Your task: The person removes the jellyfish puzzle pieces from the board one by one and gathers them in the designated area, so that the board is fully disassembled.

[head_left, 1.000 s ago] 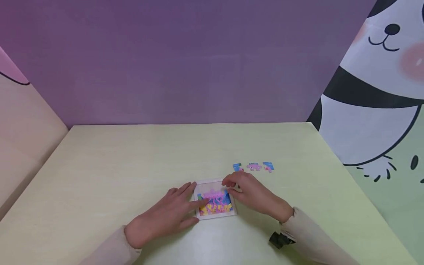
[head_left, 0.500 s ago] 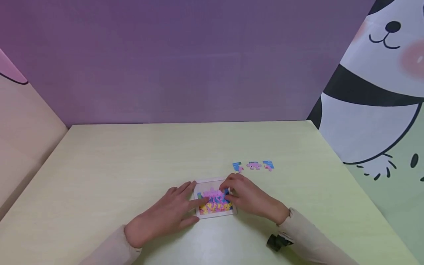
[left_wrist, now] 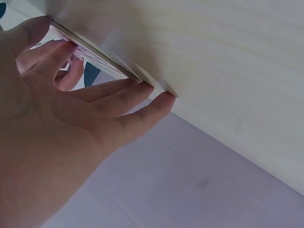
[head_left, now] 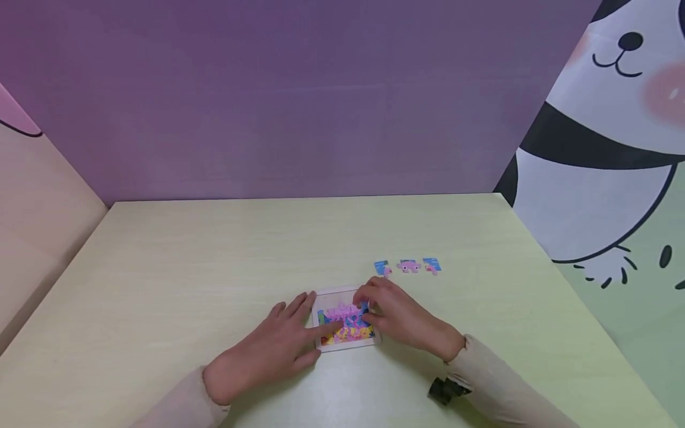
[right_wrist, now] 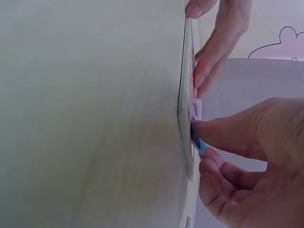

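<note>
A jigsaw puzzle in a shallow white tray (head_left: pixel 350 348) lies at the table's near middle. Pink, blue and yellow pieces fill its lower part, and a bare strip shows along the top. My left hand (head_left: pixel 262 353) rests at the tray's left edge, fingers extended, index finger on the assembled pieces. At the tray's right side, my right hand (head_left: pixel 409 318) pinches a blue puzzle piece (right_wrist: pixel 197 141) between thumb and fingers. In the right wrist view that piece stands tilted against the tray surface. How it meets its neighbours is hidden by the fingers.
Beyond the right hand lie a loose blue-and-pink piece (head_left: pixel 380 267), a pink piece with eyes (head_left: pixel 409 266) and another blue-and-pink piece (head_left: pixel 431 265), in a row. A purple wall (head_left: pixel 299 101) stands behind the pale table (head_left: pixel 214 255). A black device (head_left: pixel 446 390) sits under the right wrist.
My right hand has moved slightly down and left with the blue piece, closer to the assembled pieces. The left index finger has slid a little to the right; the rest of that hand stays put.
</note>
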Motion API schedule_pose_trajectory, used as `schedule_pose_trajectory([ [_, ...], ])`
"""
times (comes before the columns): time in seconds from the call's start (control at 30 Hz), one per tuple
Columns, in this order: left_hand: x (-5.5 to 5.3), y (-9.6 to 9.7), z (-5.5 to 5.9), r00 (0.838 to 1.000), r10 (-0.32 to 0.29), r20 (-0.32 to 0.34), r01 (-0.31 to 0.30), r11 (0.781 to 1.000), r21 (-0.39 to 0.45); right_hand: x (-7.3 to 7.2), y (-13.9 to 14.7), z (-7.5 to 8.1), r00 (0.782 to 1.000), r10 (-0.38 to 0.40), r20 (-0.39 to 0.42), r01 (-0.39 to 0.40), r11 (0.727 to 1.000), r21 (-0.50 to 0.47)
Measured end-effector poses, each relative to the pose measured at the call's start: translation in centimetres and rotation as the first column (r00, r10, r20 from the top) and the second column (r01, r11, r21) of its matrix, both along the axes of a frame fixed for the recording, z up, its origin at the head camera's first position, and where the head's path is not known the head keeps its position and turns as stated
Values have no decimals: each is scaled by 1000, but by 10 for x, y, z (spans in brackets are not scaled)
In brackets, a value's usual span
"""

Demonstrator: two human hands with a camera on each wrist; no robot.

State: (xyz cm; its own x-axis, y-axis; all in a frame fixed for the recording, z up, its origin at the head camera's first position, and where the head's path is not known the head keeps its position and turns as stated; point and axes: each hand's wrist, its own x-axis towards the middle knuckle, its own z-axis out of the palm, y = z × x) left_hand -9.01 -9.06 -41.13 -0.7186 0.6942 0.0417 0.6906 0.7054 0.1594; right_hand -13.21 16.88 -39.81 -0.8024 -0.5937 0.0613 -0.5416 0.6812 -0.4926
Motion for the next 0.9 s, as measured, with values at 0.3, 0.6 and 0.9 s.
schedule_pose_trajectory([
  [0.3,0,0,-1,1000,9,24,-9,1000,8,-6,7,5,997,58,53,-54,996,-68],
  [0.6,-1,0,-2,1000,-3,-13,4,1000,13,-14,15,5,980,94,175,-63,983,-173],
  [0.9,-1,0,-2,1000,-10,-21,10,1000,11,-19,21,10,985,88,151,-57,978,-200],
])
